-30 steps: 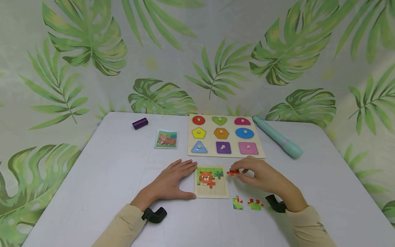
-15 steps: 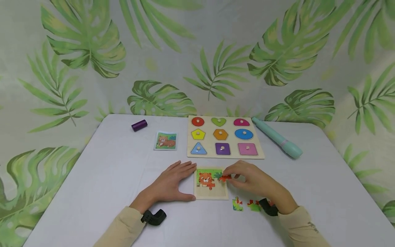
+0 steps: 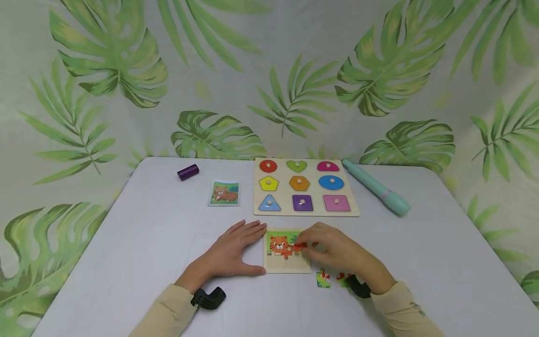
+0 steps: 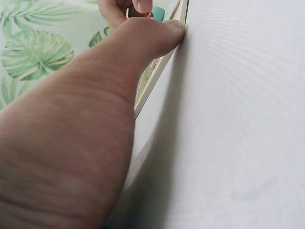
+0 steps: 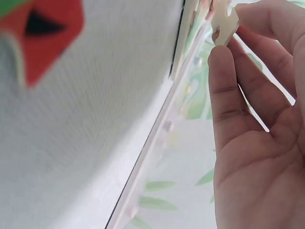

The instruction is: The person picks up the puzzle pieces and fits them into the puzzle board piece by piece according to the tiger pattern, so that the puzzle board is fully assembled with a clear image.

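Note:
In the head view my left hand [image 3: 233,250] lies spread along the left edge of a small wooden jigsaw tray [image 3: 290,267], thumb at its lower left corner. A tiger's head [image 3: 278,245] shows among the pieces set in the tray's upper part; bare wood shows below. My right hand [image 3: 332,247] pinches an orange-red jigsaw piece [image 3: 299,247] between thumb and fingers over the tray's right half. The right wrist view shows the pale underside of that jigsaw piece [image 5: 225,24] at the fingertips. Part of the tray's upper right is hidden behind the right hand.
Loose jigsaw pieces [image 3: 323,279] lie below the tray, partly hidden by the right wrist camera [image 3: 359,286]. Behind stand a shape-puzzle board [image 3: 284,203], a tiger picture card [image 3: 224,193], a purple cylinder [image 3: 188,172] and a mint-green microphone-shaped object [image 3: 376,187].
My right hand has carried the orange-red jigsaw piece leftward, from beside the tray to over its right half, next to the tiger's head. The left hand has stayed at the tray's edge.

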The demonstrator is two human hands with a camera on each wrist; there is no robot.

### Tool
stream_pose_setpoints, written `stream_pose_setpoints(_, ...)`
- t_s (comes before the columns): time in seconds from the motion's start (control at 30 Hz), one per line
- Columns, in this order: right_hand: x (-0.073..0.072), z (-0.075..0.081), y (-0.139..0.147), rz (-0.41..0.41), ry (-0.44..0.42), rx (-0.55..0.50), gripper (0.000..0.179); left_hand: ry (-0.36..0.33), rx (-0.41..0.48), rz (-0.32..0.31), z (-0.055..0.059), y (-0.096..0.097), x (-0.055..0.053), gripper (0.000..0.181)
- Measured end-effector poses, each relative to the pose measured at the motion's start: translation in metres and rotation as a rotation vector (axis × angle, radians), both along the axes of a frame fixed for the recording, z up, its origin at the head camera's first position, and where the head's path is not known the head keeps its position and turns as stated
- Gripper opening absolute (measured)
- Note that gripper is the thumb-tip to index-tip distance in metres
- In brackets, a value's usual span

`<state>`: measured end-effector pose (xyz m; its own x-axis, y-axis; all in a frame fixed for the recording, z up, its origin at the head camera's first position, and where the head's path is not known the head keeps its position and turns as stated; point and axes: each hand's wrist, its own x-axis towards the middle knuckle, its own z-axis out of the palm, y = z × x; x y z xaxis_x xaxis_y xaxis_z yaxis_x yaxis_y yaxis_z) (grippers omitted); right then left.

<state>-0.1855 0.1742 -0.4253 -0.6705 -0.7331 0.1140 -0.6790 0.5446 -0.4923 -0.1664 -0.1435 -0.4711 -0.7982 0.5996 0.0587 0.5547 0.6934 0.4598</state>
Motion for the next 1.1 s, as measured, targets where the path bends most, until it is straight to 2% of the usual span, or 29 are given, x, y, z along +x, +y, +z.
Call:
stream_pose_setpoints(0.43, -0.0011, -0.0033, -0.0052, 0.04, 0.061, 0.039, 0.016, -0.007, -0.011, 0.009, 0.0007, 0.0012, 0.0001, 0.101)
stream_pose_setpoints(1.1, -0.0038, -0.0083, -0.0075, 0.07, 0.041, 0.086, 0.02, -0.011, 0.003, 0.006, 0.0005, 0.0005, 0.0004, 0.101)
